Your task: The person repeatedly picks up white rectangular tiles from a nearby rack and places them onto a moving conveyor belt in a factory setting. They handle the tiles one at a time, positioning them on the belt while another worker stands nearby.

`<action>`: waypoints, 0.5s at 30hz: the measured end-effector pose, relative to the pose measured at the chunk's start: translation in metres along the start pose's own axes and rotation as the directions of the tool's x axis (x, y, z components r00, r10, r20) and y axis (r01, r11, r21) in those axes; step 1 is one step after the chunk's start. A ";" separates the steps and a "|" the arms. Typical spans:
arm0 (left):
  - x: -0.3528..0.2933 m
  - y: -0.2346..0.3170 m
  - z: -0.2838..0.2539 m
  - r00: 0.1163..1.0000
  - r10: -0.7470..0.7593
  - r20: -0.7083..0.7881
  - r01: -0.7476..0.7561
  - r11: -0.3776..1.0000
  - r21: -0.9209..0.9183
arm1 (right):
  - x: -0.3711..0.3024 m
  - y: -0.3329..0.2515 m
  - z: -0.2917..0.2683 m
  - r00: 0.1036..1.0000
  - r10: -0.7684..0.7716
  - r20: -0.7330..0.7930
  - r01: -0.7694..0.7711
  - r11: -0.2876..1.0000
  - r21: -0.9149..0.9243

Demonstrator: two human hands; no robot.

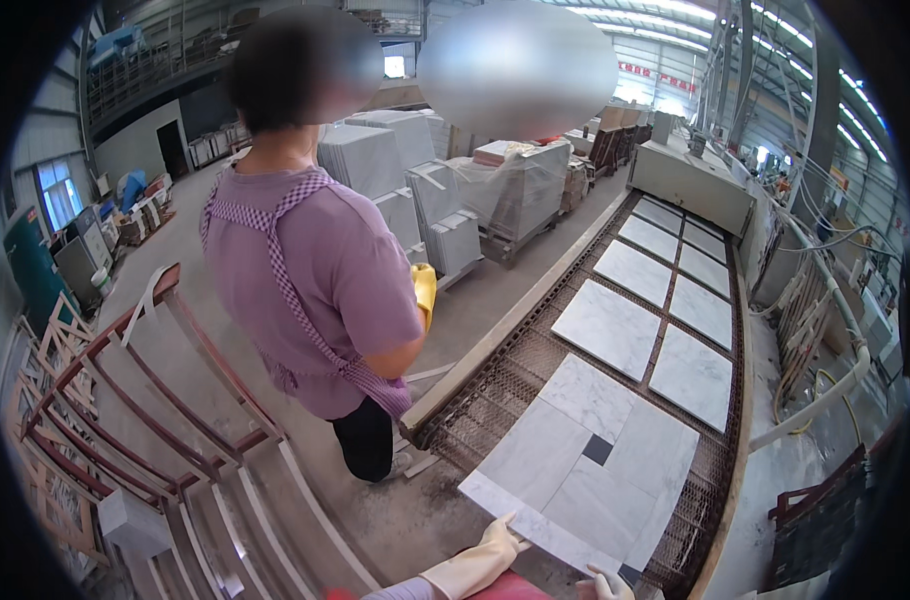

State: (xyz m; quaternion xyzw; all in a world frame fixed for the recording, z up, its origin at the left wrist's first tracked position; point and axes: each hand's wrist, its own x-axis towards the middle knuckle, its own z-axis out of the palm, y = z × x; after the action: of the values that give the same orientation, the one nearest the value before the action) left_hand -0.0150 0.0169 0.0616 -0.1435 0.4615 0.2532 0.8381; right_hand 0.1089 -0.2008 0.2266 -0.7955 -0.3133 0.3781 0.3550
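- Panel (565, 490) of pale, grey-veined stone lies on the near end of a conveyor (475, 425), with a small dark square (597, 450) set near its middle and a second square (629, 573) at its near right corner.
- Left hand (487, 555), in a cream glove, reaches in from below; its fingers (503, 526) touch the panel's near edge, but they are partly hidden and I cannot tell whether they grip it.
- Right hand (607, 584), in a whitish glove, is at the same edge beside the corner square, cut off below; I cannot tell whether its fingers are closed on the stone.
- Tiles (607, 328) lie flat in two columns beyond the panel, up to a boxy machine (690, 185).
- Co-worker (275, 270) in a purple shirt stands left of the conveyor, with a yellow glove (426, 292) showing.
- Slabs (363, 158) stand stacked beyond this person.
- Block (135, 525) of stone sits at lower left, near a reddish frame (225, 362).
- Pipe (833, 388) bends along the right side.
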 end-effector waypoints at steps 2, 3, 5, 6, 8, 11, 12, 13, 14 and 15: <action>0.012 0.003 -0.007 1.000 -0.013 0.013 0.013 1.000 0.001 | 0.008 0.014 0.005 1.000 0.018 0.024 -0.021 0.995 0.102; 0.009 0.003 -0.005 0.999 -0.025 0.020 0.025 1.000 0.001 | 0.012 0.021 0.006 0.995 0.084 0.055 -0.093 0.979 0.183; -0.014 0.003 0.010 0.999 -0.032 0.025 0.030 0.997 0.073 | 0.024 0.047 0.007 0.988 0.132 0.074 -0.145 0.967 0.208; -0.028 0.003 0.015 0.999 -0.031 0.026 0.028 0.995 0.100 | 0.030 0.060 0.008 0.991 0.113 0.068 -0.122 0.981 0.149; -0.017 0.007 0.006 0.999 -0.030 0.019 0.028 0.993 0.111 | 0.034 0.068 0.011 0.995 0.079 0.057 -0.083 0.994 0.076; -0.008 0.011 0.001 1.000 -0.020 0.006 0.019 0.992 0.125 | 0.035 0.053 0.021 0.997 0.063 0.047 -0.065 0.996 0.060; -0.009 0.012 0.003 1.000 -0.019 0.002 0.019 0.991 0.133 | 0.036 0.050 0.022 0.996 0.074 0.049 -0.077 0.994 0.072; -0.007 0.011 0.004 1.000 -0.024 -0.003 0.024 0.991 0.135 | 0.037 0.047 0.024 0.995 0.085 0.051 -0.089 0.992 0.084; -0.006 0.010 0.004 1.000 -0.028 -0.009 0.029 0.991 0.134 | 0.036 0.038 0.027 0.994 0.096 0.060 -0.102 0.988 0.118; -0.004 0.010 0.004 0.999 -0.034 -0.015 0.035 0.990 0.137 | 0.032 0.027 0.028 0.992 0.107 0.066 -0.116 0.981 0.154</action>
State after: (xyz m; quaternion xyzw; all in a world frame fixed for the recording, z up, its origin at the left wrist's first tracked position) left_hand -0.0197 0.0260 0.0668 -0.0950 0.4805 0.2054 0.8473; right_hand 0.1082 -0.1823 0.1794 -0.7702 -0.2473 0.4436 0.3858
